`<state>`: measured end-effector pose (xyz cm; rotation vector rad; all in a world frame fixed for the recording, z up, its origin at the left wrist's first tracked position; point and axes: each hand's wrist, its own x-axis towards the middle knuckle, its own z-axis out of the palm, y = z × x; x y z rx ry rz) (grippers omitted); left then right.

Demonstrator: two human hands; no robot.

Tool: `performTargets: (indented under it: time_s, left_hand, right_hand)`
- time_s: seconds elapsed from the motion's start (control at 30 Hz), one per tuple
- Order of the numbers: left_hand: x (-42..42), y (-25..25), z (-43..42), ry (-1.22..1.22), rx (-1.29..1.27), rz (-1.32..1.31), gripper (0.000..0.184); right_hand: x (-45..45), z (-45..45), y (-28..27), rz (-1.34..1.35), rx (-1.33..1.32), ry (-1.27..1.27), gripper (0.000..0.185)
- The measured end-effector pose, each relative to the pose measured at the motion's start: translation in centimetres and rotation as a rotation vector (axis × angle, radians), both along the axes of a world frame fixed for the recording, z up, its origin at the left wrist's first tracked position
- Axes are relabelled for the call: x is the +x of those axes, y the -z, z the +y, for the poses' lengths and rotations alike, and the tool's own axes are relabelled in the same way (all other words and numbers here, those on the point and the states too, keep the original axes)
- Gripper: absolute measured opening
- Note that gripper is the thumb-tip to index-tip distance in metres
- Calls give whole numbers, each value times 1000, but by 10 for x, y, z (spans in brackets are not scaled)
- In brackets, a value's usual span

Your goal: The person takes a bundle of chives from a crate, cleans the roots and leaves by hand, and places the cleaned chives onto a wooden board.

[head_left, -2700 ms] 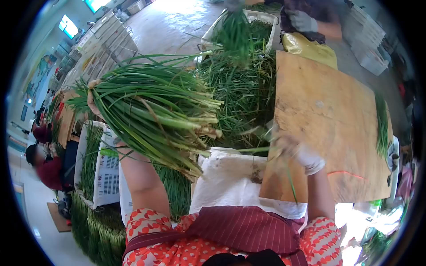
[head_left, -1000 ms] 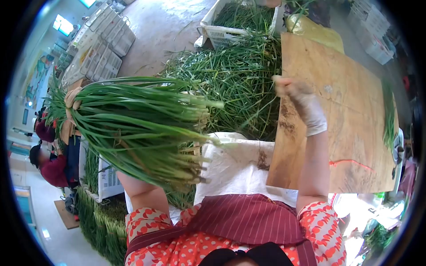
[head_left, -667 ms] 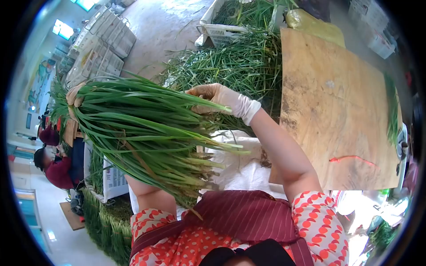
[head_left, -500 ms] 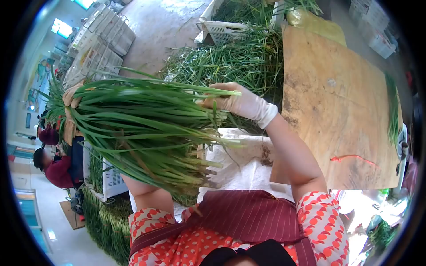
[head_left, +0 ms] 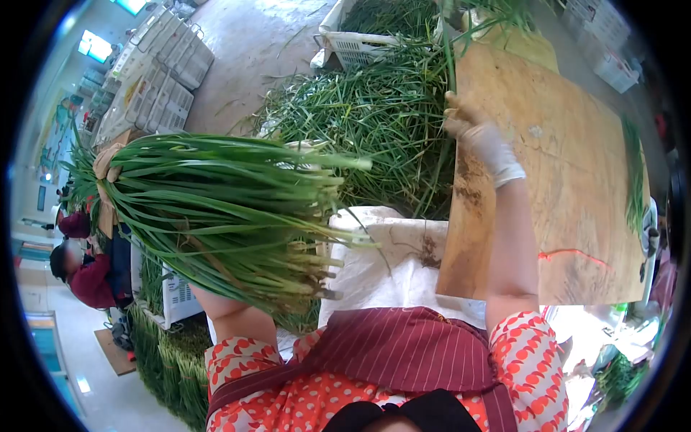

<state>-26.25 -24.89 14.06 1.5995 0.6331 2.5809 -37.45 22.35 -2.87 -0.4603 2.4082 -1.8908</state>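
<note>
Bunch of long green leafy stalks with pale butt ends [head_left: 230, 209]: held left of the crumpled white sheet [head_left: 396, 263], long axis running side to side, pale ends pointing right. Left hand [head_left: 108, 165]: fingers wrapped around the leafy end. Right hand, white-gloved [head_left: 484, 140]: raised at the flat brown wooden board's [head_left: 561, 165] left edge, forearm extended forward, fingers curled; cannot tell whether they pinch anything.

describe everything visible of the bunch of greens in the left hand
The bunch of greens is thick, with long, narrow green leaves, a few brownish, and pale stalk ends. The left hand grips it near the leafy end; it spreads sideways, stalks toward the picture's right, partly hiding the left forearm.
</note>
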Motion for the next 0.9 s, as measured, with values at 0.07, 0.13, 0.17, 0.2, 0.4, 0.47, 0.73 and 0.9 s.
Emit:
performTargets:
  time_s: [0.07, 0.13, 0.17, 0.2, 0.4, 0.47, 0.73, 0.9]
  left_hand:
    - [1, -1, 3, 3, -12, -2, 23]
    - [-2, 1, 5, 4, -11, -7, 23]
    - [-3, 1, 6, 14, -14, -9, 23]
    - [-4, 1, 6, 16, -14, -11, 23]
    - [2, 4, 4, -13, -11, -24, 24]
    - [3, 7, 5, -14, -15, -21, 24]
    - [0, 18, 9, -22, 15, -47, 26]
    - [0, 33, -2, -277, 2, -159, 27]
  right_hand:
    - [22, -33, -31, 136, 535, -142, 80]
    - [32, -76, -47, 224, 197, -448, 90]
    - [39, -97, -56, 114, 102, -531, 94]
    - [38, -116, -50, 275, 163, -568, 93]
    - [50, -144, -35, -559, -106, -714, 41]
    - [61, -122, -29, -586, -423, -592, 13]
    - [82, -120, -32, -363, -434, -637, 87]
    - [90, -174, -20, -565, -485, -650, 66]
